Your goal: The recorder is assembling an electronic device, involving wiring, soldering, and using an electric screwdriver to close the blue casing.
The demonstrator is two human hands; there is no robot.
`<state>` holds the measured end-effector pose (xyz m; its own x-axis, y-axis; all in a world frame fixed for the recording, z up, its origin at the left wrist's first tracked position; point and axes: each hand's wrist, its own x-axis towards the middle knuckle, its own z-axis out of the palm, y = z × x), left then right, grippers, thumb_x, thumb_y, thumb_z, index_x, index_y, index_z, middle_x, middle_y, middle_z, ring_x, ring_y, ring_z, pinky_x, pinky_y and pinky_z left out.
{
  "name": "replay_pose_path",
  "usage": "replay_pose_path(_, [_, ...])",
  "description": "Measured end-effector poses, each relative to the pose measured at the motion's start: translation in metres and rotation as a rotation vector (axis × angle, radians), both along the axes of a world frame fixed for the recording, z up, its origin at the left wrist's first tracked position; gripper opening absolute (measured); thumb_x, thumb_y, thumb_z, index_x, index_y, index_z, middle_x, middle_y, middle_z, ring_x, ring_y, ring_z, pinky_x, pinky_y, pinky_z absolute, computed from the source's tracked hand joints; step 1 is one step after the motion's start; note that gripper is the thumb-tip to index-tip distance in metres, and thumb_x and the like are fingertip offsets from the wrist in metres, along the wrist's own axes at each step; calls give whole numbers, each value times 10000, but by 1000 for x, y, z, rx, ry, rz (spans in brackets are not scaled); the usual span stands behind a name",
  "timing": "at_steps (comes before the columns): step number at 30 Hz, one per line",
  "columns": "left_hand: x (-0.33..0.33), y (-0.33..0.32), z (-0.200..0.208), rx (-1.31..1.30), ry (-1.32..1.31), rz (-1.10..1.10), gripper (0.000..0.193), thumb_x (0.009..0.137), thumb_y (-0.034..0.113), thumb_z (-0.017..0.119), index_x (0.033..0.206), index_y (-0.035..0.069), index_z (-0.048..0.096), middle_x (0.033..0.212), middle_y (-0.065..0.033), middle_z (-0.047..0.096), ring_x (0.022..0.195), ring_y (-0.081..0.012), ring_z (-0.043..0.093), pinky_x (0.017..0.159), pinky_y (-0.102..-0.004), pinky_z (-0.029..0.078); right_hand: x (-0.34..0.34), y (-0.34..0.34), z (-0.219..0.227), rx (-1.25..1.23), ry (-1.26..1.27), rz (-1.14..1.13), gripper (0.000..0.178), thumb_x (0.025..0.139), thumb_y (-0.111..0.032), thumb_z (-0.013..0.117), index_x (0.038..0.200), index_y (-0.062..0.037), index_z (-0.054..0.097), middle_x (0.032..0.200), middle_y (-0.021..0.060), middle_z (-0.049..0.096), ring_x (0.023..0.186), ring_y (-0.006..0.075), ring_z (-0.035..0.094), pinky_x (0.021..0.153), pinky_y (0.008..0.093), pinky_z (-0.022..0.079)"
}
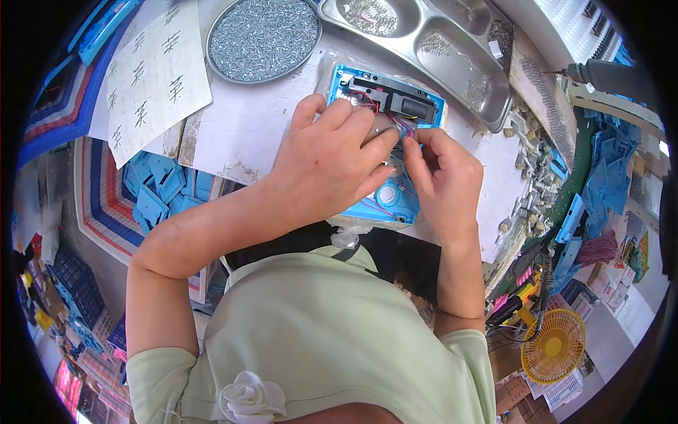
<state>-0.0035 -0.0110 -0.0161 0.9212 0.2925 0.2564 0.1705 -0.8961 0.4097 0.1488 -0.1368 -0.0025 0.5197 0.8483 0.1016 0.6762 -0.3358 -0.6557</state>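
Note:
In front of me a blue plastic casing (337,76) lies on a clear plastic bag on the table, its inside facing up. A black rectangular part (414,107) sits across its far end, and thin coloured wires (404,127) run out beside it. My left hand (332,159) is laid over the casing's left side, with bent fingers holding it down and the thumb apart. Part of a grey piece shows under those fingers. My right hand (446,166) pinches the wires between thumb and forefinger. Both hands hide the casing's middle.
A round metal tray (210,53) full of small screws stands at the back left, beside a handwritten paper sheet (152,85). A compartmented steel tray (424,18) holds small parts. An electric screwdriver (611,74) hangs at the right, above scattered metal pieces (530,152). A yellow fan (554,346) stands lower right.

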Motion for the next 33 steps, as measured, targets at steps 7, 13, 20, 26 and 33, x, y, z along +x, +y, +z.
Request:
replay_pose_path(7, [1,4,-11,-121,-192,-5,411,787,240,783,1162,117,669,1001,-40,627,941,-226,598,933,-438,353,3,3,4,35,-38,69,102,856,-129,763,872,-51,699,699,116,656,619,289,646,566,386,489])
replay_pose_path(13, [3,7,-12,-140,-233,9,361,790,170,738,1139,110,670,951,-39,628,904,-230,607,908,-430,363,5,5,3,43,-272,257,117,841,-144,765,855,-75,671,706,93,648,635,285,631,572,397,492])
replay_pose_path(20, [9,13,-8,-79,-188,-41,312,787,130,685,1098,114,704,916,-32,600,896,-220,602,869,-425,369,4,5,10,-44,-302,280,117,823,-145,752,854,-76,662,728,85,650,647,289,622,600,415,495])
replay_pose_path(26, [11,16,-10,-68,-189,-58,275,794,149,694,1067,117,711,888,-30,581,871,-222,589,852,-429,374,1,2,2,7,-254,194,120,803,-119,767,877,-79,682,734,87,651,662,284,635,605,402,500])
replay_pose_path(33, [13,16,-11,-117,-205,-33,274,793,205,751,1051,122,716,873,-25,588,857,-220,593,849,-433,369,8,4,2,80,-277,216,113,818,-92,766,899,-78,689,761,78,659,680,268,640,612,378,505])
